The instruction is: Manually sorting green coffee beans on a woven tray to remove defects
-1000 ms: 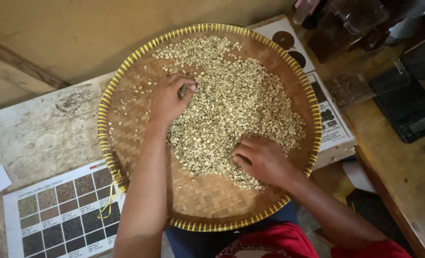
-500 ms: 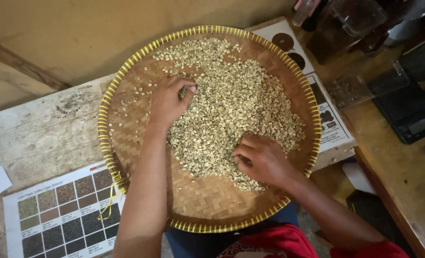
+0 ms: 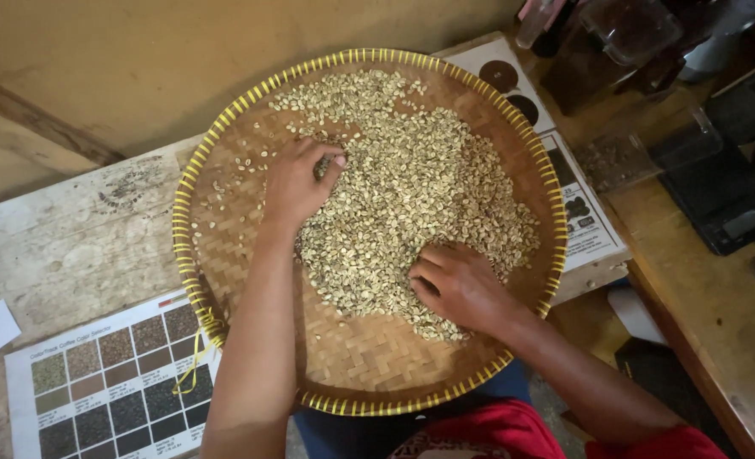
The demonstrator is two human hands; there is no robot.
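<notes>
**Two hands in one tray of pale beans**

One round woven tray [image 3: 224, 255] lies flat on the table [image 3: 71, 238]. Its bean heap [image 3: 411, 187] runs lengthwise from upper left to lower right. The left hand [image 3: 296, 183] pinches beans with curled fingers; the right hand [image 3: 462, 285] rests half-closed on the heap. Two printed charts [image 3: 110, 382] flank the tray.

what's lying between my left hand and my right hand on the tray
In the head view, only pale green beans: the heap on the woven tray fills the stretch from the left hand to the right hand.
</notes>
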